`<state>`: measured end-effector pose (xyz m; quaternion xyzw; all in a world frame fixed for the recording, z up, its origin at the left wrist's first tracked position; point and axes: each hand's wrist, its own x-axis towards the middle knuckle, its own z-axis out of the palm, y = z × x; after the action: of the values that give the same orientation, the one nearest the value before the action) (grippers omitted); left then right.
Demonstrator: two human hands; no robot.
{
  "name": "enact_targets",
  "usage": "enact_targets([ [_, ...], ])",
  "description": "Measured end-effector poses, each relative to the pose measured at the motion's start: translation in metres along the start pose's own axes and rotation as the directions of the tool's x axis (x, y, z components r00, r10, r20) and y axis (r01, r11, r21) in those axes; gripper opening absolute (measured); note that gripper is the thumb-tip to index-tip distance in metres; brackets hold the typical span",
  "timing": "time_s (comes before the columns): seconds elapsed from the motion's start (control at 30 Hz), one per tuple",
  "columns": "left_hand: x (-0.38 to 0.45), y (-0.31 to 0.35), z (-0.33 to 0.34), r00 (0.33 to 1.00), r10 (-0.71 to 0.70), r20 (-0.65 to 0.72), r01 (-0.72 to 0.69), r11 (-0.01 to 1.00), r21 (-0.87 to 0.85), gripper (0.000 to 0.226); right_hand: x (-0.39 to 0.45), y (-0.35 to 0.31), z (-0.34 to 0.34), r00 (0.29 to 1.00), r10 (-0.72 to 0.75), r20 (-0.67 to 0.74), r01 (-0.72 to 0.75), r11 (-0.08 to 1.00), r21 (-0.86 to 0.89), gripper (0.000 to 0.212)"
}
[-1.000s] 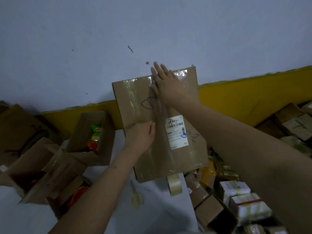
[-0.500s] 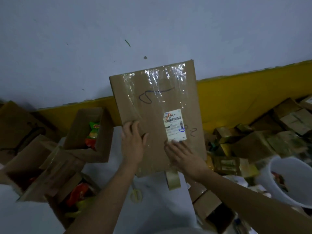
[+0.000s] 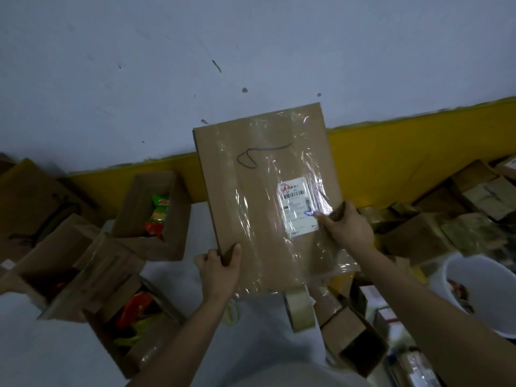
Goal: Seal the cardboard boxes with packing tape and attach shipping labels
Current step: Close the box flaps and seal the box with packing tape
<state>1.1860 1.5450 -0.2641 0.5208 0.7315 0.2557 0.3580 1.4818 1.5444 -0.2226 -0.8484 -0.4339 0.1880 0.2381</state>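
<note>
box (image 3: 268, 202) upright between hands, long axis running away from them | left hand (image 3: 219, 270) grips left edge | right hand (image 3: 346, 227) pinches right edge by label (image 3: 297, 208), probably over loose tape

a count of what's in view
one taped cardboard box (image 3: 259, 208) with one shipping label (image 3: 297, 209), two hands on it, one tape roll (image 3: 300, 310), one white bucket (image 3: 474, 291), and at least three open boxes of snack packs at left; the right-hand heap is too blurred to count.
</note>
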Motion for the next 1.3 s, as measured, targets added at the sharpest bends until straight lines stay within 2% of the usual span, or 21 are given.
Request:
enact_targets([
  [0.07, -0.001, -0.006, -0.004, 1.0, 0.006, 0.0, -0.006, 0.998, 0.064, 0.054, 0.002, -0.007, -0.008, 1.0, -0.01, 0.011, 0.012, 0.99, -0.141, 0.067],
  [0.13, -0.001, -0.013, -0.005, 1.0, -0.008, 0.016, 0.006, 0.992, 0.127, 0.057, 0.005, -0.01, -0.005, 0.999, -0.009, 0.04, 0.017, 0.979, -0.205, 0.069],
  [0.23, 0.005, -0.018, 0.0, 1.0, -0.004, 0.024, 0.001, 0.992, 0.129, 0.053, 0.009, -0.002, 0.012, 0.997, 0.036, 0.064, -0.026, 0.989, -0.142, 0.062],
  [0.33, 0.018, -0.012, 0.002, 0.999, 0.036, 0.0, -0.035, 0.992, 0.124, 0.054, 0.01, 0.0, 0.024, 0.995, -0.01, 0.095, 0.018, 0.996, -0.086, 0.06],
  [0.47, 0.034, -0.005, 0.001, 0.999, 0.031, 0.007, -0.032, 0.984, 0.177, 0.064, 0.015, -0.008, 0.029, 0.98, -0.063, 0.191, 0.06, 0.998, 0.022, 0.07],
  [0.57, 0.032, -0.02, -0.001, 0.996, 0.033, 0.08, -0.037, 0.998, 0.049, 0.07, -0.004, 0.002, 0.028, 0.994, -0.018, 0.11, 0.009, 0.997, 0.076, 0.074],
  [0.63, 0.023, -0.043, -0.005, 0.993, 0.015, 0.114, -0.004, 0.995, -0.102, 0.083, -0.033, 0.02, 0.026, 0.998, 0.055, 0.032, -0.06, 0.977, 0.205, 0.068],
  [0.7, 0.009, -0.066, -0.003, 0.989, -0.027, 0.146, 0.057, 0.977, -0.208, 0.1, -0.054, 0.037, 0.027, 0.982, 0.182, 0.06, -0.191, 0.922, 0.337, 0.068],
  [0.77, -0.007, -0.072, 0.001, 0.98, 0.022, 0.2, 0.021, 0.977, -0.21, 0.105, -0.065, 0.048, 0.034, 0.949, 0.293, 0.12, -0.316, 0.855, 0.412, 0.068],
  [0.83, -0.018, -0.058, 0.0, 0.968, 0.115, 0.221, -0.074, 0.98, -0.184, 0.101, -0.064, 0.043, 0.033, 0.943, 0.316, 0.107, -0.328, 0.823, 0.464, 0.059],
  [0.9, -0.02, -0.041, -0.005, 0.962, 0.145, 0.229, -0.112, 0.982, -0.149, 0.099, -0.058, 0.03, 0.02, 0.949, 0.309, 0.057, -0.301, 0.841, 0.45, 0.059],
  [1.0, -0.009, -0.013, -0.029, 0.943, 0.239, 0.234, -0.188, 0.958, -0.218, 0.1, -0.043, 0.003, -0.017, 0.969, 0.248, 0.008, -0.239, 0.923, 0.301, 0.07],
  [1.1, 0.002, 0.029, -0.054, 0.937, 0.322, 0.132, -0.284, 0.926, -0.248, 0.069, -0.031, -0.033, -0.053, 0.979, 0.172, -0.107, -0.158, 0.979, 0.126, 0.076],
  [1.2, 0.016, 0.072, -0.077, 0.932, 0.36, 0.029, -0.349, 0.918, -0.188, 0.036, -0.019, -0.066, -0.076, 0.966, 0.093, -0.24, -0.083, 0.995, 0.05, 0.073],
  [1.23, 0.023, 0.083, -0.082, 0.934, 0.358, 0.007, -0.352, 0.922, -0.161, 0.032, -0.015, -0.075, -0.08, 0.963, 0.072, -0.259, -0.06, 0.997, 0.054, 0.073],
  [1.3, 0.037, 0.099, -0.087, 0.945, 0.325, -0.043, -0.328, 0.939, -0.106, 0.042, -0.011, -0.095, -0.086, 0.965, 0.004, -0.261, 0.006, 0.999, 0.037, 0.072],
])
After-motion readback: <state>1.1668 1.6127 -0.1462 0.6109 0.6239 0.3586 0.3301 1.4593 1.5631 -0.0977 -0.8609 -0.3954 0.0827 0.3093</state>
